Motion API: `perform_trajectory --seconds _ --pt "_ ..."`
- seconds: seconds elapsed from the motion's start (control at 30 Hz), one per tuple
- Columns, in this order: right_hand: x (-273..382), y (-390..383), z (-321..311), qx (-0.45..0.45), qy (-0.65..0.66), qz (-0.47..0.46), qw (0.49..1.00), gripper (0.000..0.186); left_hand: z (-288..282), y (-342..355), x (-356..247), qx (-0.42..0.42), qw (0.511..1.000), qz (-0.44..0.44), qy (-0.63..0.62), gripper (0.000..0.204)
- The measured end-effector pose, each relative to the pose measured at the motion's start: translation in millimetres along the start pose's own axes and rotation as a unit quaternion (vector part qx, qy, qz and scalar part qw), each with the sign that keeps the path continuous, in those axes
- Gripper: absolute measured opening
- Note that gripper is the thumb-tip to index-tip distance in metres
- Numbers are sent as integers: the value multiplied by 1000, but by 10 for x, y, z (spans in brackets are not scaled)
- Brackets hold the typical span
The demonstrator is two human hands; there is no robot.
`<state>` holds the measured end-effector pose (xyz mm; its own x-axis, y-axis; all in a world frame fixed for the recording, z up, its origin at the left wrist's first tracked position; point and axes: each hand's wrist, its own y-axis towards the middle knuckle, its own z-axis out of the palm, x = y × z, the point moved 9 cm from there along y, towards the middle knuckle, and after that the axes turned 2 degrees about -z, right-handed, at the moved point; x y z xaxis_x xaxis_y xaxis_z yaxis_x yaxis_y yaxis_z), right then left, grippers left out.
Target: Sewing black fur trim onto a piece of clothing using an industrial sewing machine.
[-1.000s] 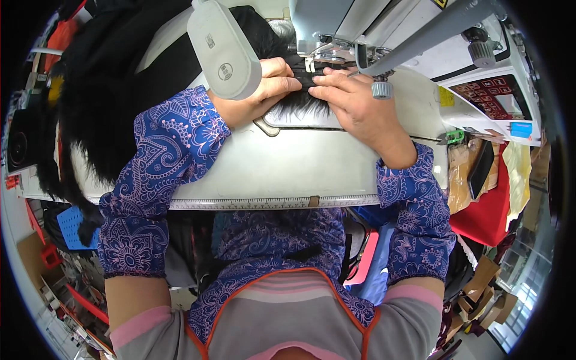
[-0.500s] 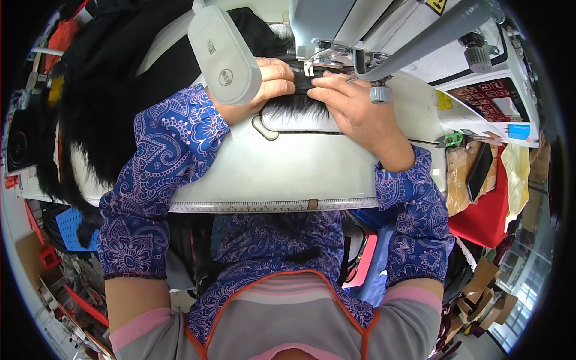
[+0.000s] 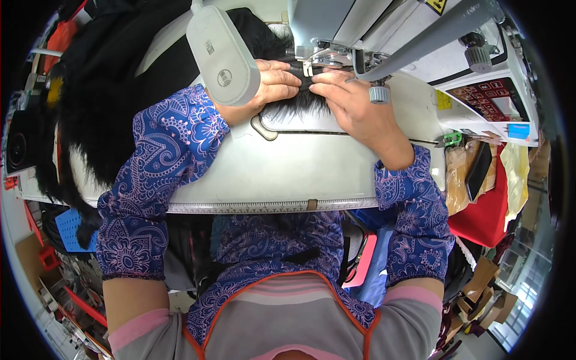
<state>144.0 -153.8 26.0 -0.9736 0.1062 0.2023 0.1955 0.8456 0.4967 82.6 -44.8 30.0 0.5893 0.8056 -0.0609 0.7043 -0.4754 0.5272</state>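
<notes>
I'm watching a person in flowered sleeves work at the machine (image 3: 324, 27). The fur (image 3: 297, 108), black and long-haired, lies on the desk (image 3: 288, 174) beneath the machine's foot (image 3: 308, 68), its fringe spilling to the near side. The left hand (image 3: 271, 89) rests on it just left of the foot, fingers close together and pressing down. The right hand (image 3: 357, 102) lies just right of the foot, its fingers also close, tips on the fur. I can't tell whether either one pinches it from below. A grey paddle (image 3: 222, 57) hangs over the left wrist, left of the machine, and a black heap (image 3: 99, 114) of cloth and fur sprawls farther left.

Well left of the machine and lower, I see a blue basket (image 3: 77, 230) with a holed wall; its inside is hidden from me. Below the machine, past the desk edge, a pink tray (image 3: 366, 264) shows with scissors (image 3: 358, 255) against it; whether in or on it, I can't tell. Right of the machine, a brown packet (image 3: 459, 171) in clear wrap has a black case (image 3: 479, 171) lying on it. Far right and below the machine, cardboard boxes (image 3: 480, 288) are jumbled together, their contents too small to make out.
</notes>
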Motion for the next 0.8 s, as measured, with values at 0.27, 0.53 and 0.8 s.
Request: perform_trajectory --seconds 0.27,0.53,0.8 --pt "-44 27 20 7 -36 4 999 25 -9 38 65 5 1000 12 22 27" --pt "-55 -1 23 18 -17 17 1000 23 -1 29 73 -7 1000 -24 13 28" --pt "-12 -23 41 37 43 -2 998 23 11 16 25 -18 1000 13 7 26"
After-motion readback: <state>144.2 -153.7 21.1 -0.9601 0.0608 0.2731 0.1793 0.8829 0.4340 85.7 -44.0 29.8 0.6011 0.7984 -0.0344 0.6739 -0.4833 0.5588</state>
